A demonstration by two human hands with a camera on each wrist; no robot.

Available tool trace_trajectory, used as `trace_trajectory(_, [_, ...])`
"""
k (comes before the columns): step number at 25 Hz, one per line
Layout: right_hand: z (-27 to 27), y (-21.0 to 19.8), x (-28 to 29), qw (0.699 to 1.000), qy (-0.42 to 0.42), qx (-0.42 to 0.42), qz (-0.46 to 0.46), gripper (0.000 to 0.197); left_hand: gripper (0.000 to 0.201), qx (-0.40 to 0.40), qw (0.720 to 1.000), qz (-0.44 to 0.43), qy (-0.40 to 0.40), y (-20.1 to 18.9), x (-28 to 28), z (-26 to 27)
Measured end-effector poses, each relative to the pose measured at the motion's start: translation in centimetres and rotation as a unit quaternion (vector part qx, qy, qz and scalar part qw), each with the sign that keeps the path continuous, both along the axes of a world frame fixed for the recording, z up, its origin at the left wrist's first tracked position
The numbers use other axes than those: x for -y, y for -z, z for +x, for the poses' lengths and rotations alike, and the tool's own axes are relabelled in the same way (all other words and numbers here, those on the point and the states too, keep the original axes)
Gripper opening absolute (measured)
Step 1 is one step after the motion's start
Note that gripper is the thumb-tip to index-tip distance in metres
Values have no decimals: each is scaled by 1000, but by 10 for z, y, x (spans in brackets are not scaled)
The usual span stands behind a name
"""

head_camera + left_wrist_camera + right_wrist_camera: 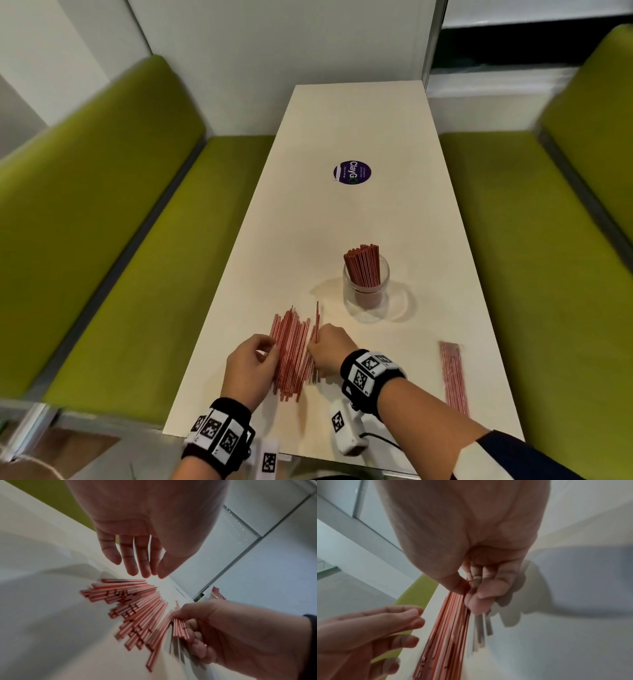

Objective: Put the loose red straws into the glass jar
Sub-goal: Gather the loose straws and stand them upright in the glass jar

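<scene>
Right hand (330, 346) first: I see its thumb and curled fingers (481, 597) pinching a small bunch of thin red paper straws at the right edge of the loose pile of red straws (294, 353). My left hand (251, 365) is on the other side of that pile, fingers straight and relaxed, holding nothing; I cannot tell if it touches the straws. The pile lies flat on the long cream table (359, 130), just in front of me, and the straws point away from me, toward the far end.

Off to my right, near the table edge, lies a flat wrapped pack of red straws (454, 375), well apart from both hands.

Farther out stands the clear round glass jar (366, 291), with a bundle of red straws already standing up in it. It is ahead of the right hand and a little to the right, so I think the right hand is the nearer one. The bunch lies flat, so I would have to tip it upright and drop it in from above.

Beyond the jar is a round purple sticker (352, 172).
</scene>
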State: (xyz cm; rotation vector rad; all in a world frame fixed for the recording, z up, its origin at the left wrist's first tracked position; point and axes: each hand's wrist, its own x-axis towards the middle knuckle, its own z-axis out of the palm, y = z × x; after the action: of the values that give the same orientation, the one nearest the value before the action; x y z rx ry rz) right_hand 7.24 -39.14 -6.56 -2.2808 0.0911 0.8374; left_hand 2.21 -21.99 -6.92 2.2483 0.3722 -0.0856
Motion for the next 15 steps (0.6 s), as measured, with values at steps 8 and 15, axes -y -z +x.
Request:
trace_trajectory(8, [1,-13,-22,992,-50,57,-97,22,23,-9,992,101,82,9,12,1])
trace_trajectory(15, [4,-14,-21,995,-46,45,-79,19,18,-16,990,108,91,8,16,1])
